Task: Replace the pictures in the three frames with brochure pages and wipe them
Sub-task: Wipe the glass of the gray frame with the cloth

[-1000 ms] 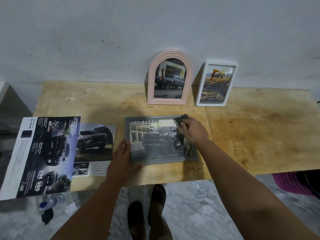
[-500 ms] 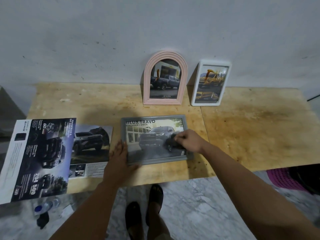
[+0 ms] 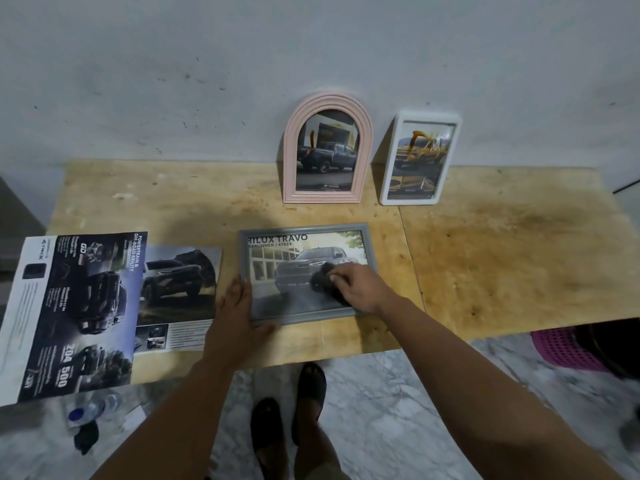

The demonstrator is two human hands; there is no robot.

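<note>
The right hand (image 3: 360, 289) curls its fingers around a dark cloth (image 3: 325, 282) and presses it onto the glass of the grey frame (image 3: 304, 317), over the right half of the picture. The left hand (image 3: 235, 313) lies flat with fingers straight and together, its palm on the table (image 3: 502, 265) and its fingertips and thumb against the frame's lower left corner. Both forearms reach in from the lower edge, the right one slanting in from the right, the left one from below.

The grey frame lies flat near the table's front edge, and its page shows a dark pickup under the words "HILUX TRAVO" and "4TREX". Behind it, a pink arched frame (image 3: 327, 98) and a white frame (image 3: 388, 168) lean against the wall (image 3: 207, 64) side by side; the pink one holds a dark pickup with "TOYOTA" at the bottom, the white one a yellow pickup.

Just left of the left hand lies a brochure page (image 3: 180, 292) with a dark truck. A larger brochure (image 3: 72, 313) overlaps its left edge and hangs past the table's front; it reads "POWERTRAIN & OFF-ROAD ABILITY", "GD", "204" and "500". On the floor beneath lies a plastic bottle (image 3: 93, 408).
</note>
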